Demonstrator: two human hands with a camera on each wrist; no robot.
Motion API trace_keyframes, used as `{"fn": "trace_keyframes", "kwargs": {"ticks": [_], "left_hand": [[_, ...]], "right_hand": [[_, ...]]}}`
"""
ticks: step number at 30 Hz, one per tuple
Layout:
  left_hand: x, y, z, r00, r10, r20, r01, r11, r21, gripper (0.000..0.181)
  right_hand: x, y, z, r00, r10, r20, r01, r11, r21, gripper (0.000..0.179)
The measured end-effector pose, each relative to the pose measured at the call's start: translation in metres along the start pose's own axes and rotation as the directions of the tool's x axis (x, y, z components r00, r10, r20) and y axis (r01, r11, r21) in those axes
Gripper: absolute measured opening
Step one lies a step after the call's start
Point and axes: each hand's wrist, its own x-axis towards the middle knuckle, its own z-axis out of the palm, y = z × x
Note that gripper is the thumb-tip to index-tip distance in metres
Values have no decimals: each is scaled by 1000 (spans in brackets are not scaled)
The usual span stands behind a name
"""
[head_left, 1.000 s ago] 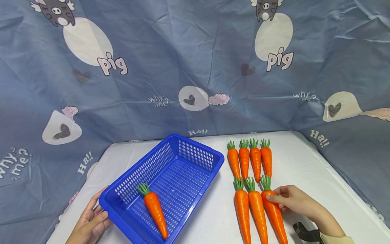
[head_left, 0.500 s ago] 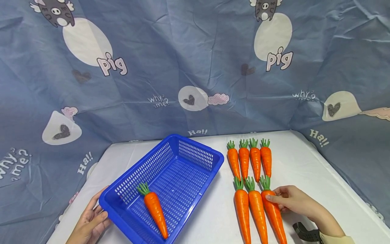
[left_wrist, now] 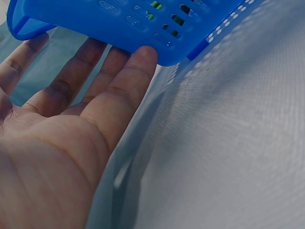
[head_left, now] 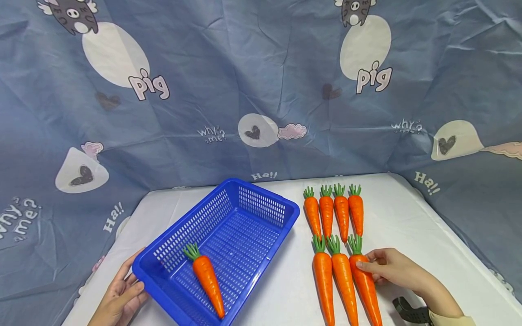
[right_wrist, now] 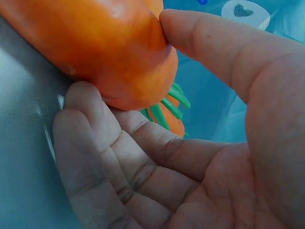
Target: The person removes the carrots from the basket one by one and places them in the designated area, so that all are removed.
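My right hand (head_left: 385,268) pinches an orange carrot (head_left: 366,290) with green stems, the rightmost of the near row. In the right wrist view its thumb presses one side of the carrot (right_wrist: 119,57) while curled fingers tuck under the other side. At the lower left, my left hand (head_left: 122,292) touches the corner of a blue plastic basket (head_left: 267,258). Seen from the left wrist, its fairly straight fingers (left_wrist: 114,98) rest against the basket's outer wall (left_wrist: 143,28). Inside the basket lies a single carrot (head_left: 209,280), stems toward the far left.
Two more carrots lie in the near row, among them a carrot (head_left: 324,280) at its left end. Several carrots, one a carrot (head_left: 311,213), form a row behind. All lie on a white-covered table (head_left: 408,222) backed by a blue printed cloth (head_left: 183,149).
The pinched carrot's lower tip has shifted very slightly left. Both hands keep almost the same position, and the basket stays in place.
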Motion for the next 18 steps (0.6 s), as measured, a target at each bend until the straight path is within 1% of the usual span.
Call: {"fn": "trace_keyframes", "kwargs": {"ticks": [5,14,18], "left_hand": [[0,0,0,1000,1,-9,-1,1000,12,69],[-2,-1,0,1000,-2,-14,2,1000,27,69],[-1,0,0,1000,-2,-13,2,1000,23,69]], "right_hand": [[1,1,0,1000,-10,7,10,1000,6,50],[0,1,-3,1000,0,-9,0,1000,22,56],[-1,2,-7,1000,-23,7,23,999,29,60]]}}
